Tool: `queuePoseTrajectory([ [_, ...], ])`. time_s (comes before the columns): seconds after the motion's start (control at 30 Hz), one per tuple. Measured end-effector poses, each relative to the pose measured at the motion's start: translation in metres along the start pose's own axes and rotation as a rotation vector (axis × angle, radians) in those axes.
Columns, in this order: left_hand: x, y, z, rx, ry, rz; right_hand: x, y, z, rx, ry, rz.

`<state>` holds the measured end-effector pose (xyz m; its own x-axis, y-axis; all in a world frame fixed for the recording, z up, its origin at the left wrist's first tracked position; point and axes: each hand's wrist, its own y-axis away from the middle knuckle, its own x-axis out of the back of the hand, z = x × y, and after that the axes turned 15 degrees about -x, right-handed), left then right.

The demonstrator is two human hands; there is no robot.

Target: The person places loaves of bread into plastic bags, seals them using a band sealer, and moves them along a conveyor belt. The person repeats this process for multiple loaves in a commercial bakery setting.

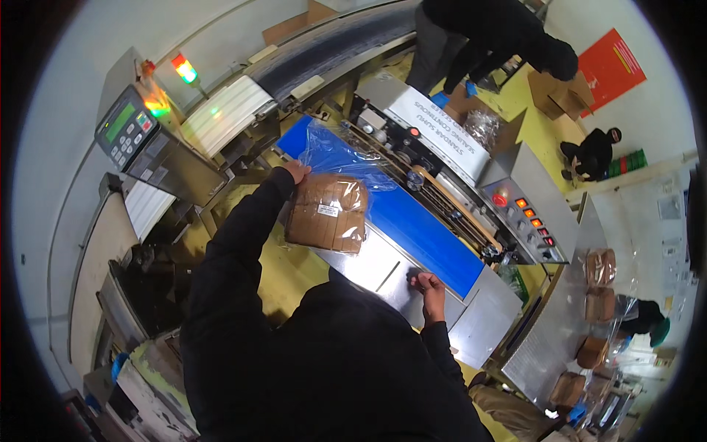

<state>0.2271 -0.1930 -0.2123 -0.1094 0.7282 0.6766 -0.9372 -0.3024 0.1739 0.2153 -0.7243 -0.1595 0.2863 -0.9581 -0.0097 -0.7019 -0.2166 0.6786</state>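
My left hand (298, 172) grips the clear plastic bag (342, 152) at the upper left of a block of brown, slab-like pieces (326, 215). The bag bears a small white label and its loose open end spreads over the blue conveyor belt (420, 226). The block lies over the belt's near side and the steel plate (386, 271). Above that plate, to the right, my right hand (431, 293) has curled fingers and holds nothing that I can make out. Beyond the belt runs the band sealer (431, 132).
A control box with lit buttons (525, 215) stands at the right, a keypad display (124, 130) at the left. Several bagged brown blocks (601, 267) lie on a steel table (538, 342). A co-worker (497, 33) bends over a cardboard box behind the sealer; other people are at right.
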Motion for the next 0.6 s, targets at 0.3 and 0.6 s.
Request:
queuePoseTrajectory([
  [0.3, -0.001, 0.154, -0.072, -0.287, 0.31, 0.489, -0.062, -0.027, -0.026, 0.015, 0.275, -0.214],
  [0.6, 0.119, 0.365, -0.039, 0.212, 0.806, 1.504, -0.095, -0.043, -0.038, 0.043, 0.389, -0.339],
])
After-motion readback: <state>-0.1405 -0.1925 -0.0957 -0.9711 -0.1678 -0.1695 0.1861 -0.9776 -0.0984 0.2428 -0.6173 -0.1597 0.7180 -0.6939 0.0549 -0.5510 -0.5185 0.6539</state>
